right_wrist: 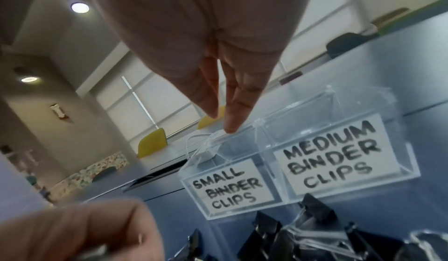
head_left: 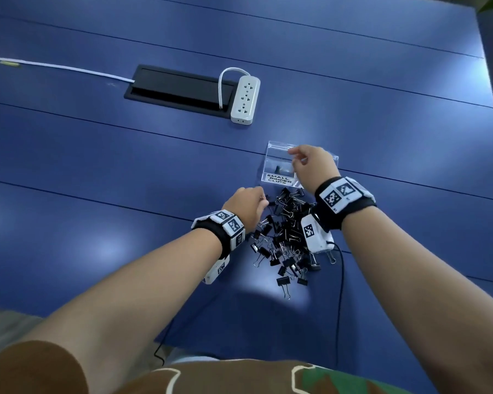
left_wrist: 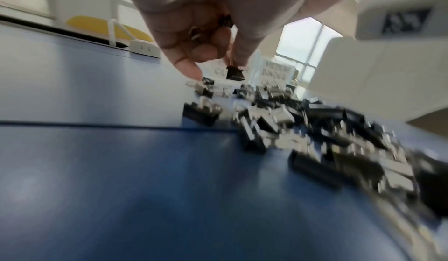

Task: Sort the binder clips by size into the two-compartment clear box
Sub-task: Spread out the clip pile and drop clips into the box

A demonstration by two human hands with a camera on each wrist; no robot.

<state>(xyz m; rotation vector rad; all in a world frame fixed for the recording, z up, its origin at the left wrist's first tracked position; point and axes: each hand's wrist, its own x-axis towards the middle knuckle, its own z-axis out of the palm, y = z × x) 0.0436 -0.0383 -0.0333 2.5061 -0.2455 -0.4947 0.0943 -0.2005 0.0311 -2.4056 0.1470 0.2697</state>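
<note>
2 hands: left (left_wrist: 206,25) pinching small clip (left_wrist: 234,73), right (head_left: 310,163) loose-fingered over clear box (head_left: 273,177)

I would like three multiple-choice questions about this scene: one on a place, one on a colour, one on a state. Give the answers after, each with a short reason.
1. Where does the pile of binder clips lie?
A. inside the clear box
B. on the table, nearer the person than the clear box
C. on the power strip

2. What colour is the table?
A. blue
B. white
C. brown

3. What is the left hand doing?
A. lying flat
B. pressing the power strip
C. pinching a small clip

Answers:
1 B, the clips lie before the clear box.
2 A, its surface is blue.
3 C, its fingers pinch a small black clip in the left wrist view.
</note>
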